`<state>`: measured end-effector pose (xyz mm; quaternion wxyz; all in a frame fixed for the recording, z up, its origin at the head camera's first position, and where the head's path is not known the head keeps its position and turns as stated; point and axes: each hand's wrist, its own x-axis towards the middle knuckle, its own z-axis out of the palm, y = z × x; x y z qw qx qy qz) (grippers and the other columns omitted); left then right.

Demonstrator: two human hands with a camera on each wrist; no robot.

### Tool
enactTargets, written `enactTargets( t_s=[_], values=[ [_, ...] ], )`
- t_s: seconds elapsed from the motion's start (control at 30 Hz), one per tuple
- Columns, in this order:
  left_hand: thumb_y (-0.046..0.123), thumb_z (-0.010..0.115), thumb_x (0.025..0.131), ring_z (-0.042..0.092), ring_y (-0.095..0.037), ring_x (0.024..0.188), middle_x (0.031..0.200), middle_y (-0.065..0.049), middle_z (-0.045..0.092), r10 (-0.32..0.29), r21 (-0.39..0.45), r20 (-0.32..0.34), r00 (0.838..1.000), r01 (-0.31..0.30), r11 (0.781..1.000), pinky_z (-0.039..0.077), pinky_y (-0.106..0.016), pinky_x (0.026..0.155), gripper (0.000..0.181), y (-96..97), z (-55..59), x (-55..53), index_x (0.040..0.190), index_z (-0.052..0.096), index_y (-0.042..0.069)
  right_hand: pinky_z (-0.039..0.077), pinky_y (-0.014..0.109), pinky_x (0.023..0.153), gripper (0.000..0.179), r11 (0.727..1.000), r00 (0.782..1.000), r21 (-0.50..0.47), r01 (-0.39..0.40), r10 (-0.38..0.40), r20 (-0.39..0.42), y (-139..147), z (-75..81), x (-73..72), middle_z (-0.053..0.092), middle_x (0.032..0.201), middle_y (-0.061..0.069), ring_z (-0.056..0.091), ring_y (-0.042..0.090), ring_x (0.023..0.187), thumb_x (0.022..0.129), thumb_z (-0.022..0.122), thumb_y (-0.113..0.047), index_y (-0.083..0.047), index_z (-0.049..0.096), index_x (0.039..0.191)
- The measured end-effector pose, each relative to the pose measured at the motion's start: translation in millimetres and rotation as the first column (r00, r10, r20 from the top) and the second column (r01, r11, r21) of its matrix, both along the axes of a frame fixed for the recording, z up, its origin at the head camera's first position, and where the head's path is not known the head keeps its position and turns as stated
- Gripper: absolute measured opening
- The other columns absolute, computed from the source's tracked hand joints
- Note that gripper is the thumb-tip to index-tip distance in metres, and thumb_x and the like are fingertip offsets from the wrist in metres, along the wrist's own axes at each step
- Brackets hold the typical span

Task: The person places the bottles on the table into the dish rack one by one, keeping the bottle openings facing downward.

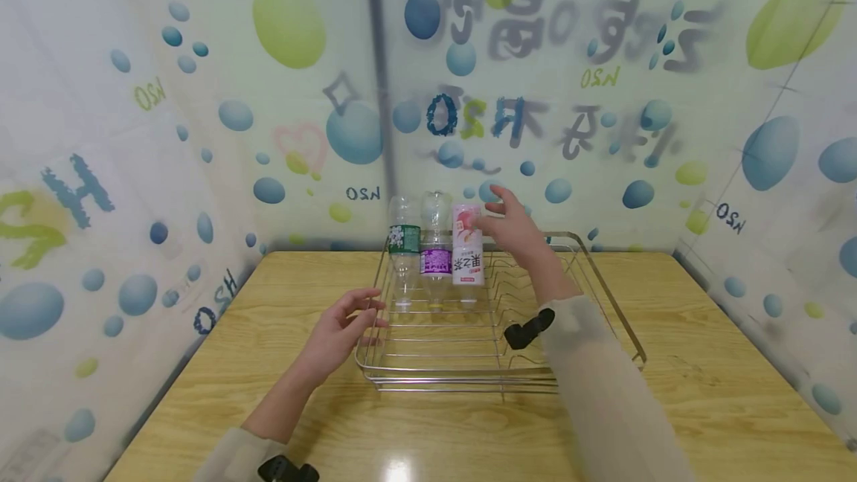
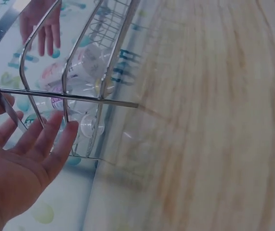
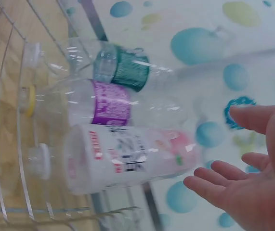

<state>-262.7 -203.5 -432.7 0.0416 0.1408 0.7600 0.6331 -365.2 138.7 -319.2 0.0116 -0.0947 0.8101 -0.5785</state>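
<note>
Three plastic bottles stand cap-down in a row in a metal wire rack point(image 1: 498, 372): a clear bottle with a green label point(image 1: 405, 239), a clear bottle with a purple label point(image 1: 437, 261), and a bottle with a white and pink wrapper point(image 1: 467, 262). My right hand point(image 1: 515, 227) is beside the upper end of the pink-and-white bottle; in the right wrist view its fingers are spread, apart from the bottle. At the rack's left side is my left hand point(image 1: 340, 337), with its loosely bent fingers by the side wires; whether they touch is unclear.
The rack sits on a wooden table point(image 1: 234, 363). Behind and beside it hang pale curtains point(image 1: 301, 110) printed with blue and green drops. Black straps point(image 1: 529, 329) with cameras are on both wrists.
</note>
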Motion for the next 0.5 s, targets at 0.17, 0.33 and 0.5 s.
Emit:
enactTargets(
  t_s=[0.17, 0.33, 0.5],
  values=[
    [0.023, 0.061, 0.114, 0.066, -0.039, 0.135, 0.161, -0.023, 0.051, 0.052, -0.132, -0.073, 0.996, -0.062, 0.989, 0.064, -0.040, 0.101, 0.046, -1.6, 8.8, 1.5, 0.157, 0.054, 0.009, 0.035, 0.064, 0.132, 0.087, 0.998, 0.994, 0.028, -0.053, 0.056, -0.091, 14.7, 27.5, 18.2, 0.033, 0.178, 0.017, 0.036, 0.040, 0.164, 0.111, 0.065, -0.035, -0.023, 0.011, 0.178],
    [0.027, 0.067, 0.111, 0.052, -0.044, 0.150, 0.164, -0.021, 0.046, 0.085, -0.296, -0.209, 0.974, -0.145, 0.944, 0.053, -0.060, 0.118, 0.055, 1.8, 22.6, 2.8, 0.160, 0.051, 0.009, 0.036, 0.064, 0.132, 0.084, 0.983, 0.985, 0.168, -0.067, 0.093, -0.149, 36.4, 44.5, 44.5, 0.033, 0.179, 0.013, 0.032, 0.037, 0.167, 0.113, 0.061, -0.044, -0.025, 0.011, 0.178],
    [0.033, 0.072, 0.105, 0.048, -0.046, 0.153, 0.165, -0.020, 0.047, 0.002, -0.465, -0.371, 0.929, -0.188, 0.865, 0.047, -0.070, 0.120, 0.066, 9.5, 40.8, 6.7, 0.164, 0.048, 0.014, 0.035, 0.068, 0.130, 0.085, 0.914, 0.969, 0.403, -0.043, 0.136, -0.205, 62.8, 40.4, 72.5, 0.032, 0.180, 0.015, 0.030, 0.042, 0.167, 0.112, 0.060, -0.051, -0.022, 0.014, 0.178]
  ],
)
